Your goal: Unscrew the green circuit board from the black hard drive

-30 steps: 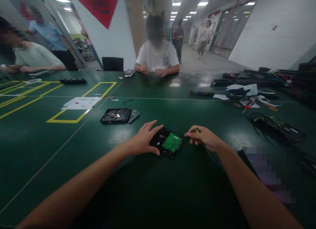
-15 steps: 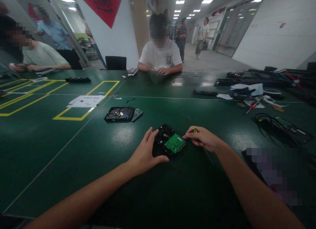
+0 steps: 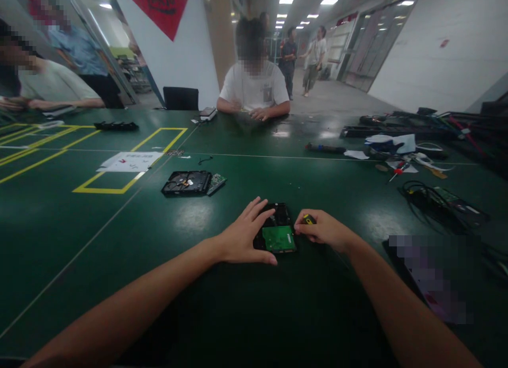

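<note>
A hard drive (image 3: 281, 212) lies on the green table in front of me, its green circuit board (image 3: 279, 238) facing up. My left hand (image 3: 246, 233) reaches over its left part, fingers spread and the thumb stretched along the near edge. Whether those fingertips press on the drive I cannot tell. Close to the drive's right edge, my right hand (image 3: 327, 230) is closed around a screwdriver (image 3: 309, 219) with a yellow-and-black handle. Its thumb and index fingertips are at that edge; the shaft is hard to see in the shadow under the hand.
Farther left lie another hard drive (image 3: 186, 183) and a loose circuit board (image 3: 216, 183). A paper sheet (image 3: 129, 162) rests on yellow tape. To the right are a cabled device (image 3: 456, 204), a red-handled screwdriver (image 3: 399, 170) and a blurred-out panel (image 3: 432, 278). A person (image 3: 254, 88) sits opposite.
The hard drive has turned so its board's edges now run nearly straight to me. My left hand has moved right, farther over the drive. My right hand still holds the screwdriver.
</note>
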### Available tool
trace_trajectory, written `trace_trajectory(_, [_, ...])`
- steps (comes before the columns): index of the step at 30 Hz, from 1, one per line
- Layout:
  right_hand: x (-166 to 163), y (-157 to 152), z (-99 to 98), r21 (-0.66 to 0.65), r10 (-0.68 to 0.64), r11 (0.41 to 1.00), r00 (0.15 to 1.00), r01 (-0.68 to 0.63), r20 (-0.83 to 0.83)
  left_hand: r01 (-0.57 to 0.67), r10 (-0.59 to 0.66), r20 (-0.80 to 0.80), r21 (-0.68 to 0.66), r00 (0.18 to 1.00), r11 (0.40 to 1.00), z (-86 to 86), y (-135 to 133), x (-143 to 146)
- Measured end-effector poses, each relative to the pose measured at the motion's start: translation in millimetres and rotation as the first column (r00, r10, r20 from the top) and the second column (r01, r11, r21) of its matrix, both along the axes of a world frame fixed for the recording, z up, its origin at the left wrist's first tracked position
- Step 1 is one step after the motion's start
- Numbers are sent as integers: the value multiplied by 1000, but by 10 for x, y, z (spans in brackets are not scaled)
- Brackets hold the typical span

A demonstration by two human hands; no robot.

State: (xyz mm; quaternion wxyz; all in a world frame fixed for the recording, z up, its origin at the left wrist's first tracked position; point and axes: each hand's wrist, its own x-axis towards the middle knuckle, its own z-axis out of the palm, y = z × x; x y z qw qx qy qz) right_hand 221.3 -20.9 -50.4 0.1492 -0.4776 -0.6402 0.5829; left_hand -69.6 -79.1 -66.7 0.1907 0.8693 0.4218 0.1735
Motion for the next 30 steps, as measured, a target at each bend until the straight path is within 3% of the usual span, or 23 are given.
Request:
trace_trajectory(6, [-8, -4, -24, 191, 2, 981, 994, -22, 107, -21, 32, -50, 215, 998, 976, -39, -300, 347])
trace_trajectory(15, [-61, -29, 52, 331, -53, 944, 985, -4, 162, 20, -13, -26, 289, 1000, 957, -162, -240, 306])
trace_trajectory(30, [-45, 21, -48, 253, -60, 967, 991, 29, 116, 14, 11, -83, 294, 996, 956, -133, -292, 377])
